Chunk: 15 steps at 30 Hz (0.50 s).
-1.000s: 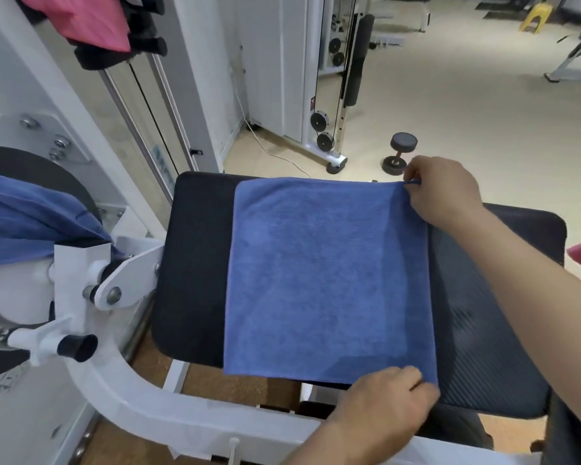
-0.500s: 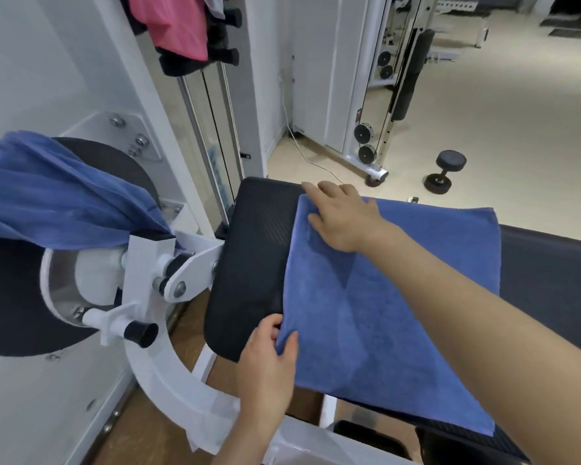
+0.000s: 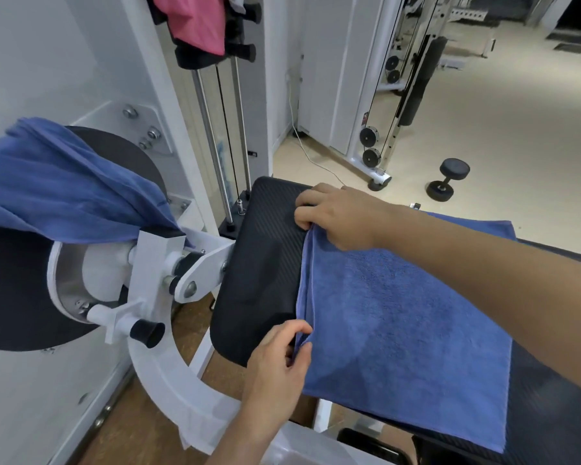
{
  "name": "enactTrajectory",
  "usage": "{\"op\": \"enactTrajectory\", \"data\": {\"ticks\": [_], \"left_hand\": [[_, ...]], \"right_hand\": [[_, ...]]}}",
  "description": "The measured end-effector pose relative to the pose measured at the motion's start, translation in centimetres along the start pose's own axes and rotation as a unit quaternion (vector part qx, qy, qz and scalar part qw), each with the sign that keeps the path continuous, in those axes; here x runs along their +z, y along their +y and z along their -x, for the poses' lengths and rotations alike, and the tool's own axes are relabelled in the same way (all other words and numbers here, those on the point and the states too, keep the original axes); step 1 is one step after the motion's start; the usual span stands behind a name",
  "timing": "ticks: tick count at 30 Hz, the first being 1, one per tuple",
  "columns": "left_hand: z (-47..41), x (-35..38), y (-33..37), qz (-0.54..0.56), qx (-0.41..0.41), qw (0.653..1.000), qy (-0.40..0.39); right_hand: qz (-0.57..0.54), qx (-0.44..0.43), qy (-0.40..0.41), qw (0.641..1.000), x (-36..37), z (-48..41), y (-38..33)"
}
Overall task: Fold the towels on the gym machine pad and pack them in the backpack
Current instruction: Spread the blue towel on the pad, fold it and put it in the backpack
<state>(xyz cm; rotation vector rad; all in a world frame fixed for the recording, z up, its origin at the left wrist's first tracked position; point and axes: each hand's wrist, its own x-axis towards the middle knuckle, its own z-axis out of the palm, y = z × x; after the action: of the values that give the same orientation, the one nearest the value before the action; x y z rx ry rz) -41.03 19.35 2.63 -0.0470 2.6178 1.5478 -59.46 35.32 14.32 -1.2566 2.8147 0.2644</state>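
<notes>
A blue towel (image 3: 406, 323), folded double, lies flat on the black gym machine pad (image 3: 259, 263). My right hand (image 3: 336, 216) pinches the towel's far left corner, arm reaching across the cloth. My left hand (image 3: 279, 360) pinches the near left corner, where the layered edge lifts slightly off the pad. A second blue towel (image 3: 61, 189) hangs crumpled over the round black roller at the left. A pink towel (image 3: 198, 21) hangs on the weight stack at the top. No backpack is in view.
The white machine frame (image 3: 168, 374) with a black knob (image 3: 146, 332) curves beside the pad's left end. Steel guide rods (image 3: 212, 139) rise behind it. A dumbbell (image 3: 446, 179) and a cable machine base (image 3: 376, 176) stand on the beige floor beyond.
Both hands moved from the towel's right side to its left edge and now pinch its two left corners. The view turned left, bringing the draped blue towel into sight.
</notes>
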Motion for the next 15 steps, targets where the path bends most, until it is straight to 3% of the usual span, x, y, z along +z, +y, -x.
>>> {"op": "enactTrajectory", "data": {"ticks": [4, 8, 15], "left_hand": [[-0.6, 0.1, -0.5, 0.012, -0.032, 0.999, 0.002], [-1.2, -0.4, -0.6, 0.060, -0.081, 0.995, 0.018], [-1.2, -3.1, -0.6, 0.111, -0.081, 0.987, 0.080]], "right_hand": [[-0.014, -0.041, -0.082, 0.996, -0.8, -0.6, -0.6], [-0.075, 0.004, -0.187, 0.980, -2.2, -1.3, -0.2], [0.051, 0.025, -0.147, 0.987, -3.2, 0.3, 0.9]]}}
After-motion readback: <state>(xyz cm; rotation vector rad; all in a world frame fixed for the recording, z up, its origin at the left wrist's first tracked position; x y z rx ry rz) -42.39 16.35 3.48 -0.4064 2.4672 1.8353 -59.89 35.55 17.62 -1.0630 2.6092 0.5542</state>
